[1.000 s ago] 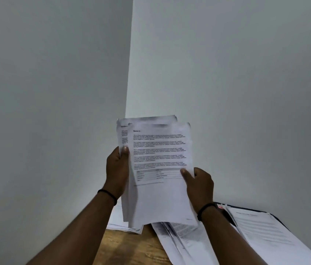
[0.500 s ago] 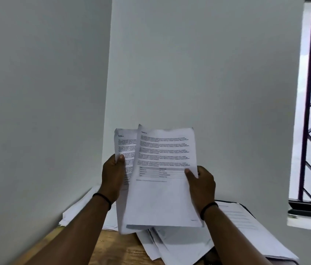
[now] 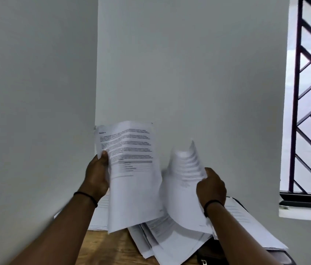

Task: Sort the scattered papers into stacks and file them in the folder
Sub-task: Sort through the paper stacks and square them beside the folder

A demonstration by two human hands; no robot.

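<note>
Two sheets (image 3: 131, 169), one per grip.

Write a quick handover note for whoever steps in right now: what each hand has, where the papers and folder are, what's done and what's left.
Left hand: raised, gripping a printed bundle by its left edge.
Right hand: holds a single sheet, curled and blurred, apart from the bundle and off to its right.
Table: loose papers fanned in a messy overlap below the hands; another pile by the wall behind the left hand.
Folder: a dark edge shows under the loose papers at lower right; nothing visibly filed in it.
Done: some sheets gathered in hand.
Left: set down tidy stacks, sort the table papers, file everything.
</note>
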